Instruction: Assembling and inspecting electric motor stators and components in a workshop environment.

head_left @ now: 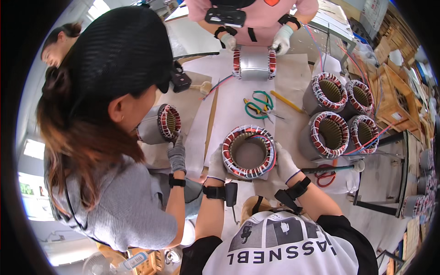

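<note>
"Where is the motor drum (247, 172), and how is it held?"

"Just below the middle of the frame, ring of wire facing up. The left hand (214, 164) and right hand (285, 163), both gloved, press in on opposite sides of it. I can't tell where the hidden fingertips sit."

"What could go wrong?"

"If the 2 hands squeeze unevenly, gloves could slip on the wall and the drum could tip. Loose wires (265, 139) curve inside the ring toward the right hand; a thumb might snag them."

"And room to move?"

"The near edge is close below the drum, so that's tight. At right, 4 other drums (312, 141) crowd the table (222, 107), with red scissors (326, 176) below them. Green-handled scissors (251, 114) lie just above, where the drum could bump them. The barest paper is at its upper left."
</note>
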The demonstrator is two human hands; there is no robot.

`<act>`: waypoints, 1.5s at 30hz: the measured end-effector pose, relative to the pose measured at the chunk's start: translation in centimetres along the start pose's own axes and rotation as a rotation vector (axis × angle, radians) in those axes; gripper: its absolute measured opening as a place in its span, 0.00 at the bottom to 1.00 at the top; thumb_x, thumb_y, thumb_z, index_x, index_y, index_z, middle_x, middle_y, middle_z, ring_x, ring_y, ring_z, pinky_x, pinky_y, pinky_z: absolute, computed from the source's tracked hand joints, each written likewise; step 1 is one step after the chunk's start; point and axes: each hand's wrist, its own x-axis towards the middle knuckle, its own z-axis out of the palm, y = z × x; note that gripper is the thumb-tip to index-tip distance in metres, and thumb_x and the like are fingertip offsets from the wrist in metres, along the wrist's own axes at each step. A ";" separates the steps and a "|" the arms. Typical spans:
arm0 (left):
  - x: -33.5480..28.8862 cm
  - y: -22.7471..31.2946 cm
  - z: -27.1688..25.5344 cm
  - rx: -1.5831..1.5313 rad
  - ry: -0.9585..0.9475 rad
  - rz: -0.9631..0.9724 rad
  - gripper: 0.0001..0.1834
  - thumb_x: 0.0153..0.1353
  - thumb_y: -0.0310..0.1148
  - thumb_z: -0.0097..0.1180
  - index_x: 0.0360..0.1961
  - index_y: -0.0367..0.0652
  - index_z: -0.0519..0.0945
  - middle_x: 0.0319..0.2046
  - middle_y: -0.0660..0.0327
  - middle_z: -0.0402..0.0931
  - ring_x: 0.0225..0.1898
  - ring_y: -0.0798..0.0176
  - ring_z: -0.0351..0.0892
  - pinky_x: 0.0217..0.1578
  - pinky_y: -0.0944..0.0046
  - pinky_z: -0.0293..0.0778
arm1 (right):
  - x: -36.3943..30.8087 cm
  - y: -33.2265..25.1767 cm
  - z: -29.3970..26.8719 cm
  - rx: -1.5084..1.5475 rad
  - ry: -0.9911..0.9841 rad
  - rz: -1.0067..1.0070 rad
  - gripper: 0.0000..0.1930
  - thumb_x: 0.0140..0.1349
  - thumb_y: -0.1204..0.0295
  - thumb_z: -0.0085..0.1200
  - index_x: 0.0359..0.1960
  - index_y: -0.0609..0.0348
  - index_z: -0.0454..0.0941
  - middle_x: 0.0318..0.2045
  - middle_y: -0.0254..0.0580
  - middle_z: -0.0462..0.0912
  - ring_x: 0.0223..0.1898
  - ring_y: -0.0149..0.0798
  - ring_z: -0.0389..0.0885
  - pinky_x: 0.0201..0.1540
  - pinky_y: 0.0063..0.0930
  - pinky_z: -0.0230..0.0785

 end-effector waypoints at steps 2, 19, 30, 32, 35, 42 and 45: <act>0.8 -0.4 -0.8 -0.194 -0.072 -0.119 0.17 0.60 0.38 0.39 0.41 0.36 0.73 0.36 0.56 0.75 0.34 0.63 0.75 0.38 0.66 0.72 | -0.7 0.2 -0.1 -0.056 0.002 0.031 0.17 0.58 0.54 0.42 0.36 0.52 0.73 0.30 0.37 0.78 0.29 0.33 0.73 0.33 0.29 0.65; -11.2 -0.8 8.1 -0.005 -0.170 -0.081 0.23 0.61 0.44 0.35 0.47 0.37 0.70 0.43 0.56 0.72 0.45 0.60 0.70 0.48 0.62 0.65 | -9.6 -2.5 -5.8 0.442 -0.247 0.246 0.15 0.58 0.61 0.38 0.34 0.59 0.71 0.26 0.43 0.77 0.27 0.40 0.75 0.34 0.37 0.68; -17.4 -16.6 24.7 0.471 -0.611 -0.169 0.19 0.61 0.36 0.34 0.46 0.34 0.69 0.43 0.56 0.71 0.44 0.63 0.70 0.47 0.66 0.66 | -18.9 -1.0 -29.2 0.493 0.321 -0.022 0.16 0.54 0.65 0.44 0.32 0.68 0.74 0.27 0.50 0.78 0.27 0.40 0.78 0.33 0.34 0.68; -19.1 -20.9 29.5 0.419 -0.678 -0.249 0.20 0.61 0.38 0.34 0.46 0.34 0.69 0.43 0.55 0.71 0.45 0.62 0.70 0.48 0.65 0.66 | -18.7 1.2 -36.3 0.327 0.324 -0.291 0.15 0.53 0.64 0.46 0.33 0.66 0.73 0.29 0.55 0.78 0.29 0.44 0.78 0.35 0.35 0.69; -20.5 -27.7 34.7 0.311 -0.530 -0.491 0.21 0.59 0.40 0.35 0.44 0.35 0.71 0.38 0.54 0.74 0.41 0.57 0.73 0.45 0.60 0.69 | -16.4 6.4 -48.2 -0.266 0.481 -0.811 0.12 0.56 0.65 0.44 0.32 0.61 0.72 0.31 0.53 0.77 0.33 0.45 0.77 0.38 0.35 0.69; -23.1 -40.1 49.7 0.340 -0.733 -0.809 0.15 0.59 0.36 0.39 0.39 0.38 0.73 0.35 0.59 0.76 0.35 0.64 0.75 0.39 0.66 0.71 | -31.9 -3.2 -59.1 1.009 0.448 -0.360 0.13 0.60 0.64 0.36 0.27 0.58 0.70 0.22 0.43 0.77 0.24 0.41 0.74 0.34 0.39 0.68; -25.2 -42.1 57.4 0.491 -0.897 -0.718 0.16 0.59 0.37 0.41 0.41 0.37 0.73 0.35 0.60 0.76 0.35 0.64 0.75 0.37 0.66 0.72 | -32.3 -4.2 -64.7 1.099 0.424 -0.342 0.15 0.61 0.64 0.33 0.30 0.59 0.71 0.27 0.45 0.78 0.28 0.43 0.76 0.37 0.40 0.69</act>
